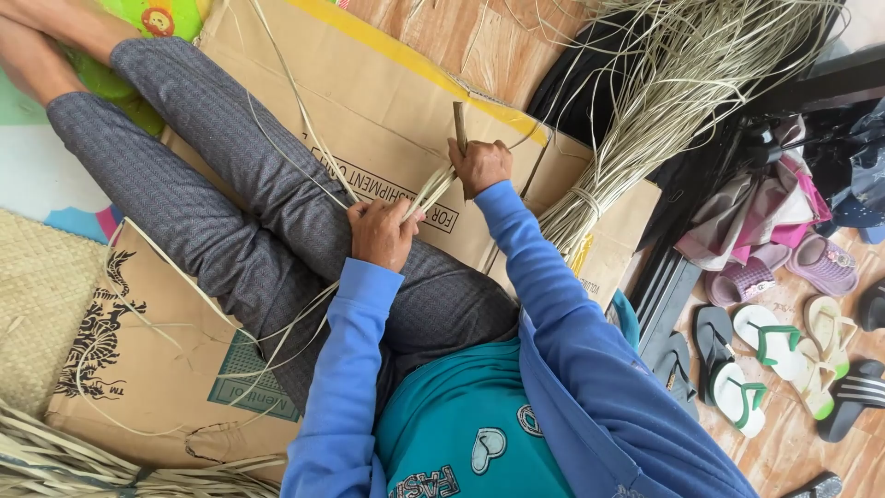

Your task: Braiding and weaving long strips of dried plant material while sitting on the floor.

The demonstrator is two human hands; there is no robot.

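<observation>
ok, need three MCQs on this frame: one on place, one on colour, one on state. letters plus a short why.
1. Where does the tied bundle of pale strips lie?
A. on the person's lap
B. on the flattened cardboard, on the right-hand side
C. on top of the sandals

2. What colour are the straps of the white flip-flops?
A. green
B. red
C. black

3. What is the right hand doing?
A. lying open on the floor
B. closed around a short dark stick-like tool at the strips
C. holding a sandal

Key: 1 B, the bundle fans out across the cardboard's edge beside the right arm. 2 A, green straps show on the white soles. 3 B, the fingers wrap the tool while the left hand pinches the strands.
</observation>
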